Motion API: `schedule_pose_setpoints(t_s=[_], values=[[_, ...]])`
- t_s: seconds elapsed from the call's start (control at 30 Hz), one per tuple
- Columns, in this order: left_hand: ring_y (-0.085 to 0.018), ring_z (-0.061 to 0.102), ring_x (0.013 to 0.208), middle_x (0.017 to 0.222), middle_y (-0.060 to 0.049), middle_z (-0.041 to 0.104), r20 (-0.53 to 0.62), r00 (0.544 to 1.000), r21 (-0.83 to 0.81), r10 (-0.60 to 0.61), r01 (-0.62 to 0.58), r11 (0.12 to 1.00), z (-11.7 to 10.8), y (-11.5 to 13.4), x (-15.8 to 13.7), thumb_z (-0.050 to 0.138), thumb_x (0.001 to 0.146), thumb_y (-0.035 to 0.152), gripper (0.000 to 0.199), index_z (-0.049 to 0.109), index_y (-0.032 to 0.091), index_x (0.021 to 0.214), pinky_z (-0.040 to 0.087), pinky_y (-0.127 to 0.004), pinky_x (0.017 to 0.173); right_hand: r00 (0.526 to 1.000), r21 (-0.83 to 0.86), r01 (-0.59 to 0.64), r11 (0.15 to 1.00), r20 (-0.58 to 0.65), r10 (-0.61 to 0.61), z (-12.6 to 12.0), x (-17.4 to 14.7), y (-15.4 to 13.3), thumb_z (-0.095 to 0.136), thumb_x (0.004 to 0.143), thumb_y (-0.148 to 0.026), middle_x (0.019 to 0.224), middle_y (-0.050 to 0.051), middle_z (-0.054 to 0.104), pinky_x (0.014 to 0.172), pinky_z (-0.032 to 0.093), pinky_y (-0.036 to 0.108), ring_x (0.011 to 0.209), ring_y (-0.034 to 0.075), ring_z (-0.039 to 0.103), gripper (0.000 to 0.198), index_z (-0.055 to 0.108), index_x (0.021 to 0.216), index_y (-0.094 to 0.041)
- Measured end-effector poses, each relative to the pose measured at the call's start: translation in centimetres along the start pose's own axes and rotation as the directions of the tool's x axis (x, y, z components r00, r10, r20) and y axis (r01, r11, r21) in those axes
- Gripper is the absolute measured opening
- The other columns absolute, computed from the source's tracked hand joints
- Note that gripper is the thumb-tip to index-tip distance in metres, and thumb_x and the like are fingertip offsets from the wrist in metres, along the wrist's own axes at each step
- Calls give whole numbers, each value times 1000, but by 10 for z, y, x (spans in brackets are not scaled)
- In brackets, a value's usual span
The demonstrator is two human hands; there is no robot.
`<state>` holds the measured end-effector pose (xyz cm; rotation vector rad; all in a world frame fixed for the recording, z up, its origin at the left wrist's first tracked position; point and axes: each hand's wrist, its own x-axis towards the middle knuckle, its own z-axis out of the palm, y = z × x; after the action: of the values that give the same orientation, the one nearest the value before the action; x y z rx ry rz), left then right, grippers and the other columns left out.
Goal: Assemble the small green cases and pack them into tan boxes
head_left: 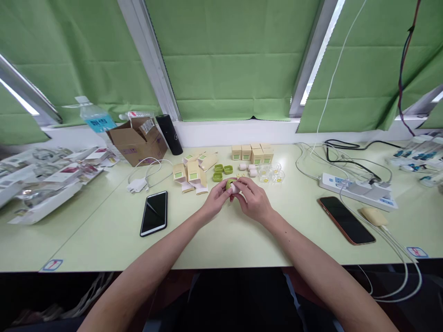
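In the middle of the table my two hands meet. My left hand (215, 200) has its fingers wrapped round a small round green cup-like part (229, 183). The fingers of my right hand (255, 199) pinch a pale pink piece (235, 188) against that part's opening. Just beyond lie several small green square-rimmed cups (218, 177). Further right are several pale pink pieces (253, 172) and clear plastic covers (265, 178) with yellow marks. Tiny yellowish rings (241, 175) lie close to my fingertips, partly hidden by them.
Open cream cartons (194, 174) lie left of the cups, and closed small boxes (257, 156) stand behind. Phones (154, 213) (346, 220) flank my arms. A power strip (358, 190) with cables is at right; a cardboard box (138, 143) and black bottle (169, 134) stand at back left.
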<state>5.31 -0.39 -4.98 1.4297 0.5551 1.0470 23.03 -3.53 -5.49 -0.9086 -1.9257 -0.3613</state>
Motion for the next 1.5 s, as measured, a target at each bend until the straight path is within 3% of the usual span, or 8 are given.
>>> schedule_pose_setpoints(t_s=[0.2, 0.37, 0.6, 0.7, 0.83, 1.0, 1.17, 1.5], values=[[-14, 60, 79, 108, -8, 69, -29, 999, 54, 46, -44, 998, 2, -3, 2, 73, 92, 57, 54, 67, 18, 129, 55, -28, 69, 998, -27, 45, 999, -32, -46, 2, 0, -2, 52, 104, -20, 122, 17, 69, 80, 67, 38, 112, 28, 71, 37, 57, 140, -19], [-13, 60, 74, 105, -7, 68, -64, 994, 89, 89, -83, 993, 4, -5, 2, 74, 92, 56, 54, 65, 18, 129, 55, -28, 68, 995, -112, 70, 991, -65, -78, 2, 1, -4, 53, 104, -16, 105, 14, 72, 70, 64, 33, 93, 24, 72, 28, 62, 130, -17], [-18, 64, 94, 117, -11, 69, -132, 972, 165, 194, -171, 971, 12, -7, -1, 73, 94, 50, 46, 65, 19, 127, 56, -30, 83, 989, -190, 111, 975, -79, -128, 2, 2, -6, 52, 102, -12, 99, 14, 72, 62, 57, 32, 84, 22, 70, 26, 64, 125, -14], [-17, 63, 90, 113, -9, 69, -163, 964, 207, 208, -173, 963, 14, -10, -3, 69, 97, 50, 44, 64, 20, 128, 55, -31, 82, 988, -208, 115, 971, -76, -133, 3, 2, -5, 53, 101, -13, 98, 14, 72, 60, 56, 31, 83, 22, 70, 27, 65, 125, -15], [-15, 58, 78, 108, -7, 69, -129, 977, 155, 170, -149, 977, 14, -8, -5, 66, 98, 54, 48, 63, 20, 132, 54, -29, 74, 989, -200, 116, 973, -70, -132, 3, 1, -3, 54, 102, -14, 101, 14, 73, 62, 56, 30, 84, 22, 70, 29, 64, 128, -16], [-17, 62, 89, 113, -10, 68, -33, 985, 33, 168, -167, 985, 13, -2, -3, 80, 89, 53, 54, 65, 20, 129, 54, -29, 82, 993, -166, 97, 981, -46, -106, 4, -1, -2, 50, 103, -12, 112, 16, 72, 73, 62, 33, 93, 23, 72, 39, 60, 141, -19], [-13, 56, 73, 91, -3, 66, -77, 997, -67, 23, -28, 997, 12, -2, 1, 85, 82, 56, 55, 70, 18, 118, 46, -25, 67, 992, -111, 110, 988, -54, -117, 5, 1, -6, 51, 104, -15, 123, 19, 70, 90, 66, 39, 112, 28, 72, 54, 45, 157, -18], [-12, 59, 69, 85, -2, 67, -53, 995, -174, -87, 77, 982, 9, -4, 0, 86, 79, 60, 60, 72, 17, 118, 48, -25, 65, 999, -54, 39, 998, -18, -40, 6, -2, -4, 52, 105, -20, 121, 19, 69, 92, 66, 42, 111, 28, 71, 42, 57, 146, -17]])
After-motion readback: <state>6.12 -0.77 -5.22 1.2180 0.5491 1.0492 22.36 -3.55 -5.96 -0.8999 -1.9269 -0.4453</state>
